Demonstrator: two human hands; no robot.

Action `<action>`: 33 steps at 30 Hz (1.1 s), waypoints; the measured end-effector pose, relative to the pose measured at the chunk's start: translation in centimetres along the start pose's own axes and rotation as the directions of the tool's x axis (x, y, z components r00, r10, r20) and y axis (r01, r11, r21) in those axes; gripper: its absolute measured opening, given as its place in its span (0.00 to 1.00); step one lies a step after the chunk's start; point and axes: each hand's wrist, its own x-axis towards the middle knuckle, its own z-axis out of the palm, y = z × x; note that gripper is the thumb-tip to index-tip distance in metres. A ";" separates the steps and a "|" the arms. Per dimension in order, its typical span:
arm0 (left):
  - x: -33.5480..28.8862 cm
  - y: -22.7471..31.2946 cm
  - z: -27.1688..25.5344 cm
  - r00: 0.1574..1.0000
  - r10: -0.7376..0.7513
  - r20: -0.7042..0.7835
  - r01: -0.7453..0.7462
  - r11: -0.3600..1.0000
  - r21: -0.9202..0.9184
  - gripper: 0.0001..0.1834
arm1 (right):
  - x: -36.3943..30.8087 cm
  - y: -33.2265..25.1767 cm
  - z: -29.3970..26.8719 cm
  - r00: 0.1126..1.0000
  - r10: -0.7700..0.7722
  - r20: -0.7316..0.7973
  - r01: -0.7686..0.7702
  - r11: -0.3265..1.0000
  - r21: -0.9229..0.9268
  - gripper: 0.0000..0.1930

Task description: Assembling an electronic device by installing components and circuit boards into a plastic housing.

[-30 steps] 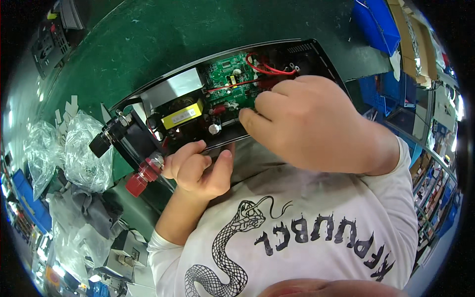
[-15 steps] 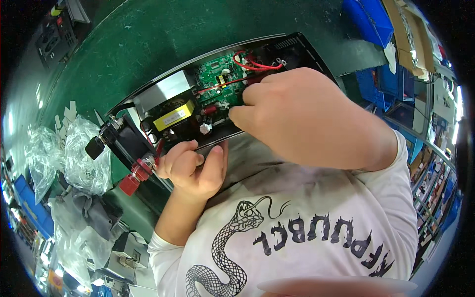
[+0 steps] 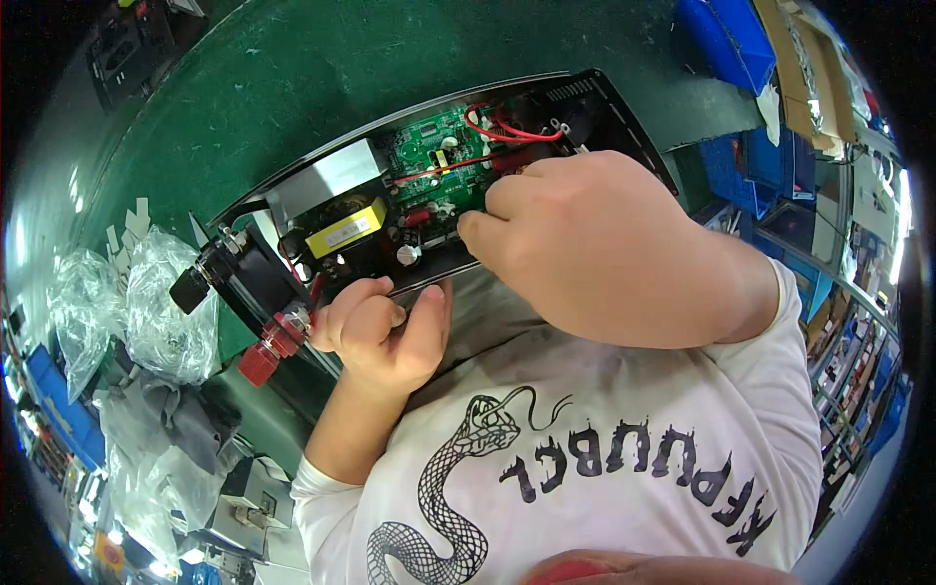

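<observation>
A long black metal case (image 3: 448, 265) lies open and slanted before me, with a green circuit board (image 3: 421, 146) inside. A yellow-wrapped transformer (image 3: 346, 229), a silver heat sink (image 3: 327, 178) and red wires (image 3: 522, 133) with ring ends sit around the board. Black (image 3: 188, 291) and red (image 3: 261, 361) screw terminals stick out from its left end plate. Closed on the near edge by the red terminal is my left hand (image 3: 380, 336). My right hand (image 3: 604, 249) reaches into the case's right half, fingers bent and pinched; what they hold is hidden beneath the hand.
The case rests on a green worktop (image 3: 322, 88). Clear plastic bags (image 3: 171, 307) lie to the left, and a black unit (image 3: 127, 58) stands at the far left. Blue bins (image 3: 726, 44) and a cardboard box (image 3: 804, 68) are at the right.
The case has shifted slightly to the right. My right hand has moved a little right and nearer me, still over the case. The black unit at the far left has changed position.
</observation>
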 end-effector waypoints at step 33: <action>0.1 0.2 -0.3 0.998 -0.001 0.059 -0.001 0.999 0.032 0.26 | 0.0 1.6 -0.9 0.979 -0.146 0.141 0.117 0.974 0.195 0.06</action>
